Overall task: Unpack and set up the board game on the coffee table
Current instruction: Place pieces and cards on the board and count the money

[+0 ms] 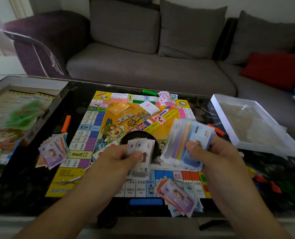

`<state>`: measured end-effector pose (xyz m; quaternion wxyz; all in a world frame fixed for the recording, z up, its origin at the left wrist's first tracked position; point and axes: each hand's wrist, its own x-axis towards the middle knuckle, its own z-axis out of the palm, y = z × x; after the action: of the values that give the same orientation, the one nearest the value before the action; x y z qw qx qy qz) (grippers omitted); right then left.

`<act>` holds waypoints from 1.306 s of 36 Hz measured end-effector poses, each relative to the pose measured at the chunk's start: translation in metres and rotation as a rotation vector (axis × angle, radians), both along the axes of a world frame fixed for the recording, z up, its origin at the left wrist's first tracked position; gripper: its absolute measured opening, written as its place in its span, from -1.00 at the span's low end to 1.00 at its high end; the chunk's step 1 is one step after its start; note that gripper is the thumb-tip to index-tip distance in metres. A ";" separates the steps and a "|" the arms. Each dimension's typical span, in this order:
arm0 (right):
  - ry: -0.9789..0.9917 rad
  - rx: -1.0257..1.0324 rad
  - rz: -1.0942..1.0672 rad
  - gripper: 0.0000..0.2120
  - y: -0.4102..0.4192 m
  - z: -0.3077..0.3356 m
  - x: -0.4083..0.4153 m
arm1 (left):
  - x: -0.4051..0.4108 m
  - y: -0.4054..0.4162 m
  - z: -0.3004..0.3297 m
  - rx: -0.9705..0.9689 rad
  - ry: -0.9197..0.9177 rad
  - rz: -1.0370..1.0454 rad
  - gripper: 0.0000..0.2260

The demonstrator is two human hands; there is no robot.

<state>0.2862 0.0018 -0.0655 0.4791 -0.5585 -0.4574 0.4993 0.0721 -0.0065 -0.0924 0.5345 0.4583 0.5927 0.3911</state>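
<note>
The colourful game board lies unfolded in the middle of the dark coffee table. My left hand pinches a few pale play-money notes over the board's near half. My right hand grips a fanned stack of coloured notes. Money piles lie at the board's left, near edge and far edge. A white card deck rests on the board. A black round object shows behind my left hand.
The box lid with a green bag of pieces sits at the table's left. A white box tray holding clear plastic is at the right. Orange, green and blue bars lie around the board. A grey sofa stands behind.
</note>
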 end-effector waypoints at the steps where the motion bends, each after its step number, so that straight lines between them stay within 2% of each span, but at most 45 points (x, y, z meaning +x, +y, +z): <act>1: 0.006 0.001 -0.017 -0.84 -0.001 0.002 0.004 | 0.001 0.000 -0.002 0.004 0.036 -0.015 -0.67; 3: 0.005 0.021 -0.041 -0.85 -0.003 0.005 0.013 | 0.005 -0.001 -0.005 0.018 0.125 -0.084 -0.69; 7: -0.017 0.068 -0.077 -0.82 -0.008 0.006 0.026 | 0.019 0.001 -0.011 0.134 0.355 -0.306 -0.89; 10: -0.018 0.101 -0.080 -0.79 -0.010 0.005 0.032 | 0.036 0.008 -0.018 0.220 0.562 -0.396 -0.75; 14: -0.031 0.120 -0.090 -0.78 -0.010 0.001 0.040 | 0.061 0.017 -0.031 0.375 0.798 -0.696 -0.86; 18: -0.064 0.130 -0.074 -0.80 -0.011 -0.004 0.046 | 0.077 0.027 -0.054 0.501 0.925 -0.876 -0.78; 20: -0.066 0.119 -0.071 -0.80 -0.010 -0.006 0.049 | 0.081 0.029 -0.064 0.596 0.975 -0.906 -0.74; 23: -0.071 0.099 -0.049 -0.78 -0.011 -0.007 0.054 | 0.080 0.031 -0.077 0.688 1.008 -0.804 -0.61; 25: -0.065 0.082 -0.024 -0.76 -0.012 -0.007 0.058 | 0.078 0.032 -0.075 0.669 0.949 -0.669 -0.59; 26: -0.065 0.074 -0.015 -0.76 -0.012 -0.006 0.059 | 0.077 0.031 -0.067 0.621 0.838 -0.559 -0.69; 27: -0.069 0.068 -0.009 -0.77 -0.012 -0.005 0.060 | 0.076 0.030 -0.055 0.535 0.686 -0.430 -0.78; 29: -0.078 0.060 0.006 -0.78 -0.011 -0.005 0.059 | 0.073 0.026 -0.028 0.317 0.256 -0.229 -0.77; 31: -0.080 0.049 0.026 -0.78 -0.010 -0.005 0.057 | 0.070 0.020 -0.005 0.150 -0.131 -0.192 -0.73; 32: -0.081 0.044 0.040 -0.77 -0.010 -0.005 0.056 | 0.068 0.018 0.003 0.146 -0.190 -0.216 -0.72; 35: -0.109 0.041 0.087 -0.76 -0.010 -0.006 0.050 | 0.066 0.012 0.011 0.249 -0.088 -0.268 -0.78; 43: -0.093 0.004 0.096 -0.73 -0.010 -0.007 0.038 | 0.051 0.013 0.008 0.397 0.048 -0.190 -0.84; 47: -0.045 0.003 0.092 -0.73 -0.008 -0.007 0.034 | 0.045 0.014 0.009 0.355 0.004 -0.122 -0.78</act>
<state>0.3201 -0.0060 -0.0726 0.4460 -0.5473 -0.4939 0.5075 0.1168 0.0072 -0.0835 0.4666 0.5814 0.4867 0.4554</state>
